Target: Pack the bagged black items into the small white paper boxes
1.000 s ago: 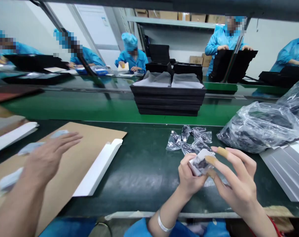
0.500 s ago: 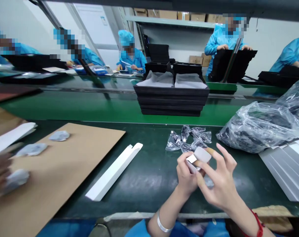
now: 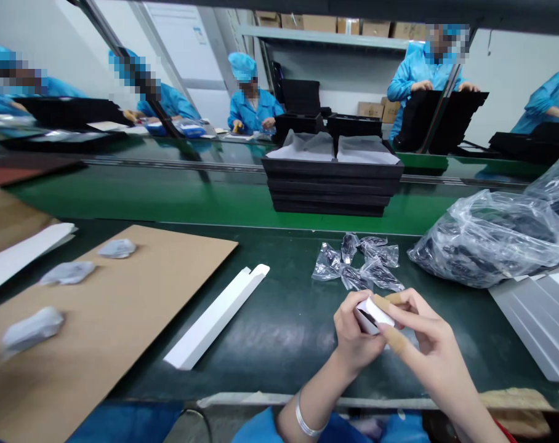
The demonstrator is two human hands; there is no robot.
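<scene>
My left hand (image 3: 351, 338) is wrapped round a small white carton (image 3: 368, 319), its end facing up toward me. A dark gap shows along one side of that end. The fingers of my right hand (image 3: 430, 335) press on the white end flap, which is bent partly over the opening. Some fingertips of this hand wear tan covers. Just beyond the hands lie several dark items in small clear plastic bags (image 3: 381, 271). To the left on the dark green bench rests a long, narrow white carton (image 3: 219, 317).
Brown cardboard (image 3: 136, 314) with several wrapped pieces covers the left side. Black trays (image 3: 330, 187) are stacked on the green belt. Right stand a big clear bag (image 3: 492, 240) of dark items and flat grey-white cartons (image 3: 538, 320). Co-workers in blue work across the belt.
The end flap, raised before, is now folded lower over the carton's opening, my right fingers closing in on it. At the left, another person's blurred hand has gone from the cardboard.
</scene>
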